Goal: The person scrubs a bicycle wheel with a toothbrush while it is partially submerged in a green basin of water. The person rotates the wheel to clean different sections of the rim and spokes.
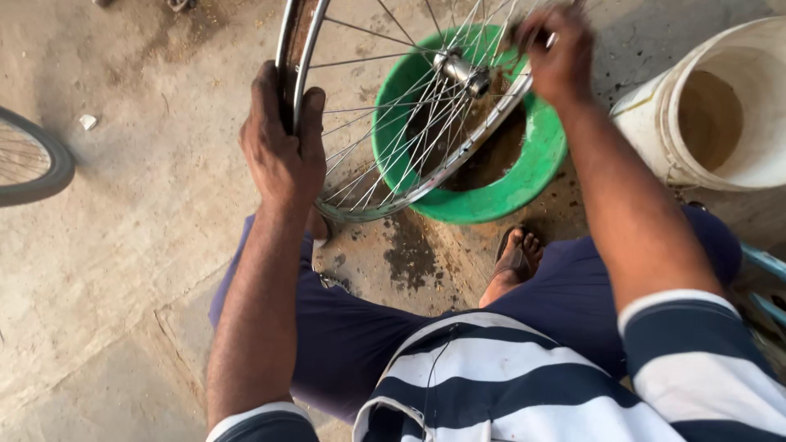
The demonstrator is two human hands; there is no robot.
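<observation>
Bare bicycle wheel, held on edge over green basin.
Left hand clamps the rim; right hand, blurred, pinches something by the rim, item unclear. Hub axle points up-left.

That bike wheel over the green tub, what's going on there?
A seated person grips the rim of a bare spoked bicycle wheel with the left hand, holding it above a green basin of murky water. The right hand, blurred, is up at the far rim. A white bucket stands alongside.
</observation>
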